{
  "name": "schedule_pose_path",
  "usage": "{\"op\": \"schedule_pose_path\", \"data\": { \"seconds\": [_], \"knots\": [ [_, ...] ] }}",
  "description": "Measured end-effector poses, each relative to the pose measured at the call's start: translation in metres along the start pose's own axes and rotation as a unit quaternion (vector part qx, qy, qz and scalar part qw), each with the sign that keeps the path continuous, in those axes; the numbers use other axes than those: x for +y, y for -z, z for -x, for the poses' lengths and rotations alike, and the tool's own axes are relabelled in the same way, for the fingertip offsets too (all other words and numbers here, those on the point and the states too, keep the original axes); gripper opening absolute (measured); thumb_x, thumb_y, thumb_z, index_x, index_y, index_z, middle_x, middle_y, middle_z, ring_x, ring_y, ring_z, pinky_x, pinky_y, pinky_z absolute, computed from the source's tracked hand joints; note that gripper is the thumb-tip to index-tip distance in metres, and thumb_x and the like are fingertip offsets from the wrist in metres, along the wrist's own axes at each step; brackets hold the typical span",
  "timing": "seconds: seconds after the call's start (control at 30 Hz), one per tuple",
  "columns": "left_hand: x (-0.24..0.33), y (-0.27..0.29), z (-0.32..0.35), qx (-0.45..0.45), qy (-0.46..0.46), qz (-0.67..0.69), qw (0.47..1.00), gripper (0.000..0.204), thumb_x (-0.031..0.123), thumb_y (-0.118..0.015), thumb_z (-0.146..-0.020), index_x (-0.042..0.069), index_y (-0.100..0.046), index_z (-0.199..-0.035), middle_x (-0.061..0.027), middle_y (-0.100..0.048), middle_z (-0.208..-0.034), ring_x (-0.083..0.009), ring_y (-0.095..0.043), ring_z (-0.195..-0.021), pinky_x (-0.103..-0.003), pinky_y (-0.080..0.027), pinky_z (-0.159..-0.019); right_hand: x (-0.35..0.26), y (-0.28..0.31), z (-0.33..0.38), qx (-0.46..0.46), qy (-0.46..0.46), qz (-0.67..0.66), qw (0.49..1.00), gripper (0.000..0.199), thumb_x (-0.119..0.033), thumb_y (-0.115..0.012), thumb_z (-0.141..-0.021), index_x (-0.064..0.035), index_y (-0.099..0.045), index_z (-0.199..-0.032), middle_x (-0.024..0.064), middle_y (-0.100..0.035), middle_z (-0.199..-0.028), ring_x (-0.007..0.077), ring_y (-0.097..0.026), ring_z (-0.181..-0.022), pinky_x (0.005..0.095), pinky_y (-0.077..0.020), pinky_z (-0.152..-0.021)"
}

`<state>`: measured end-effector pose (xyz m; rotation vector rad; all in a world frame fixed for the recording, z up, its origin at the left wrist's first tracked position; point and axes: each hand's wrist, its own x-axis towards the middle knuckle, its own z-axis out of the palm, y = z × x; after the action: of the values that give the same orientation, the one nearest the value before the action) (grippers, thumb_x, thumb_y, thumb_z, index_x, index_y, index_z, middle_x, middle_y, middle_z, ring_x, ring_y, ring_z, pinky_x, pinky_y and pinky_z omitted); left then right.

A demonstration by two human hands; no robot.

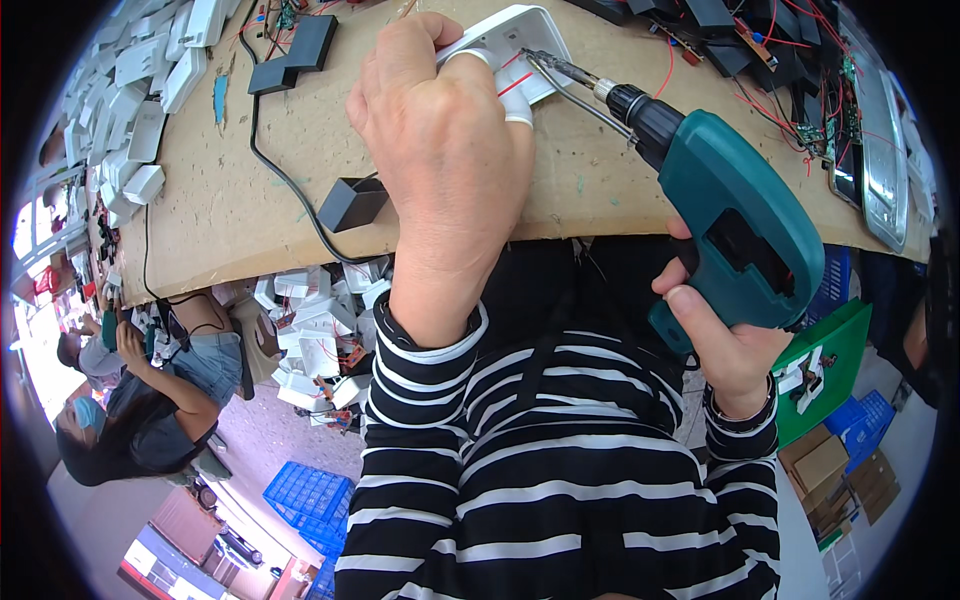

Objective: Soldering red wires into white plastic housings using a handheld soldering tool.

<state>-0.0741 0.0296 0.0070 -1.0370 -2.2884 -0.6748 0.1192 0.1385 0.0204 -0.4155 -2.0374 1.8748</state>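
My left hand (445, 150), with white covers on some fingertips, grips a small white plastic housing (548, 38) at the far middle of the table. Red wires lie inside this housing. In my right hand (725, 345) is a teal pistol-shaped soldering gun (745, 190) with a black collar and a thin metal tube curving along its tip. The tip points left into the housing, close to the red wires; contact cannot be made out. My right fingers wrap round the handle. Part of the housing is hidden behind my left hand.
A black box (352, 203) and a black cable (265, 155) lie left on the table (230, 220). White housings (145, 60) heap at far left, black cases with wires (710, 18) at far right. A masked person (150, 420) sits left. A green tray (835, 365) stands right.
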Motion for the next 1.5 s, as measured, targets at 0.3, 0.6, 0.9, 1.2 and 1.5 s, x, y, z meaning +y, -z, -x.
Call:
{"op": "schedule_pose_path", "data": {
  "seconds": [0.3, 0.6, 0.9, 1.2, 1.5],
  "knots": [
    [0.005, 0.003, -0.001, -0.020, -0.006, -0.015, 1.000, 0.011, 0.003, -0.063, -0.064, -0.004, -0.064, -0.072, -0.0109, -0.055, -0.091, -0.0263, -0.052, -0.082, -0.036, -0.039, -0.072, -0.003, 0.001, -0.001, -0.010, 0.008, 0.020, 1.000, 0.052, 0.007, -0.058, -0.073, 0.0042, -0.039, -0.121, 0.0193, -0.055, -0.105, 0.0189, -0.058, -0.075, 0.0291, -0.0499, -0.066],
    [0.008, 0.005, -0.002, -0.032, 0.000, -0.030, 0.999, 0.011, 0.003, -0.063, -0.064, -0.005, -0.063, -0.071, -0.0107, -0.055, -0.092, -0.0262, -0.052, -0.082, -0.036, -0.039, -0.073, -0.005, 0.003, 0.003, -0.014, -0.020, 0.053, 0.998, 0.041, 0.008, -0.058, -0.074, 0.0042, -0.045, -0.113, 0.0130, -0.055, -0.097, 0.0167, -0.058, -0.075, 0.0273, -0.0485, -0.068],
    [0.002, 0.001, 0.001, -0.020, 0.011, -0.017, 1.000, 0.011, 0.002, -0.063, -0.064, -0.005, -0.063, -0.071, -0.0110, -0.055, -0.092, -0.0264, -0.052, -0.082, -0.036, -0.039, -0.073, -0.008, 0.000, 0.002, 0.004, -0.020, 0.054, 0.998, 0.038, 0.008, -0.058, -0.073, 0.0041, -0.048, -0.109, 0.0123, -0.056, -0.093, 0.0173, -0.059, -0.075, 0.0281, -0.0499, -0.067],
    [0.008, 0.006, -0.003, -0.032, -0.002, -0.038, 0.999, 0.010, 0.002, -0.062, -0.063, -0.006, -0.061, -0.070, -0.0118, -0.055, -0.092, -0.0271, -0.052, -0.083, -0.036, -0.039, -0.073, -0.007, -0.001, 0.002, 0.000, -0.022, 0.022, 1.000, 0.042, 0.008, -0.059, -0.073, 0.0042, -0.045, -0.113, 0.0144, -0.056, -0.098, 0.0180, -0.059, -0.078, 0.0295, -0.0500, -0.070],
    [0.004, 0.006, -0.003, -0.030, -0.009, -0.029, 0.999, 0.010, 0.002, -0.062, -0.063, -0.006, -0.061, -0.069, -0.0129, -0.056, -0.092, -0.0283, -0.052, -0.081, -0.037, -0.040, -0.071, -0.009, -0.002, 0.002, -0.005, -0.016, -0.002, 1.000, 0.048, 0.008, -0.058, -0.074, 0.0033, -0.041, -0.119, 0.0185, -0.053, -0.106, 0.0191, -0.058, -0.079, 0.0288, -0.0490, -0.069]
  ]
}}
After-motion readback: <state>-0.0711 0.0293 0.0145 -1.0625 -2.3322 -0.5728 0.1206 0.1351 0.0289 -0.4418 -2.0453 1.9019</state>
